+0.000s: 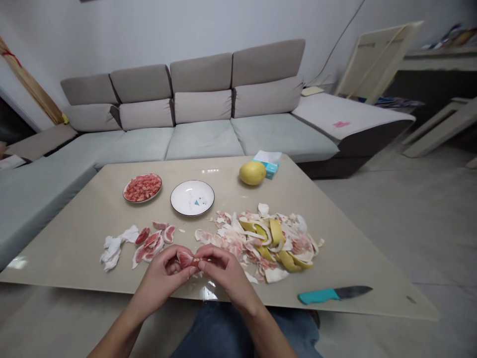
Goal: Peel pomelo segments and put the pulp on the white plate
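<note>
Between my two hands, over the near edge of the table, is a pink pomelo segment point(185, 258). My left hand point(166, 272) is closed around its left end, thumb in front. My right hand point(220, 268) pinches the other end with thumb and fingertips. Just beyond my left hand lie several pomelo segments point(152, 242) with white membrane on them. A heap of yellow peel and pale membrane scraps point(268, 238) spreads to the right. Farther back stand a plate of pink pulp pieces point(142, 188) and a white plate point(193, 198) with a small blue print.
A knife point(334, 294) with a teal handle lies at the right front edge, blade pointing right. Crumpled tissue point(116, 247) is on the left. A whole yellow pomelo point(252, 173) sits beside a tissue pack point(269, 164) at the back. Beyond the table point(357, 263) is a grey sofa point(204, 139).
</note>
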`<move>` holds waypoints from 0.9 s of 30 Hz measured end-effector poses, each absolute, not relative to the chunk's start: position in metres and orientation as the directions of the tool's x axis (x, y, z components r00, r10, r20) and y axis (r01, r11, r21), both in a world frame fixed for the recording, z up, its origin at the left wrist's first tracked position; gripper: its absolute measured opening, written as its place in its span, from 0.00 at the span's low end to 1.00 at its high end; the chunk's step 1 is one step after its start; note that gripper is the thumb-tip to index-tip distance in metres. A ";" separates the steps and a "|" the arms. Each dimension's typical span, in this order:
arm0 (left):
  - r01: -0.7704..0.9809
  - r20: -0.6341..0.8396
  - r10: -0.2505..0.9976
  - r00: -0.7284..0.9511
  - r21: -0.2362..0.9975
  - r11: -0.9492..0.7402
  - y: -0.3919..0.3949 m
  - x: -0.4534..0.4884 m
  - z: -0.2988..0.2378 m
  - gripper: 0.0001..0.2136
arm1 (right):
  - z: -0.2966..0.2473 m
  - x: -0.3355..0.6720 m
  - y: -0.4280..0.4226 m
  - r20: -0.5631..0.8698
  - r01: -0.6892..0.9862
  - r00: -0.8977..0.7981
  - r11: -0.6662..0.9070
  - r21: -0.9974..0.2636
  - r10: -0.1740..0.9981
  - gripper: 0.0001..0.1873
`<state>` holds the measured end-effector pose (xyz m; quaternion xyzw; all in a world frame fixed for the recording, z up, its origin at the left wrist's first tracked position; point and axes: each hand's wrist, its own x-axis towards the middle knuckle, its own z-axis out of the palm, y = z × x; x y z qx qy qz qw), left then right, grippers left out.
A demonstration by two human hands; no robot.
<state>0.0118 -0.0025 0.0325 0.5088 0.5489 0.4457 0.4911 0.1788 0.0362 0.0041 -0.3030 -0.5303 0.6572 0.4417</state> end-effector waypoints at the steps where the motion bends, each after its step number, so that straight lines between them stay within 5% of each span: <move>1: 0.120 -0.083 0.997 0.000 0.989 0.082 -0.002 0.012 0.033 0.10 | 0.005 0.179 0.036 0.068 -0.271 -0.418 -0.053 -0.961 0.906 0.07; 8: 0.224 -0.054 0.998 -0.031 0.973 0.060 -0.001 0.011 0.029 0.08 | -0.001 0.173 0.036 -0.010 -0.271 -0.337 -0.107 -0.957 0.942 0.11; 18: 0.341 -0.012 1.000 -0.012 0.940 0.015 -0.001 0.007 0.036 0.08 | 0.011 0.185 0.037 0.391 0.116 -0.300 0.440 -0.890 0.870 0.06; 27: 0.483 0.047 0.981 0.187 0.866 -0.133 0.002 -0.002 0.040 0.10 | 0.006 0.184 0.032 0.462 0.223 -0.351 0.552 -0.804 0.814 0.09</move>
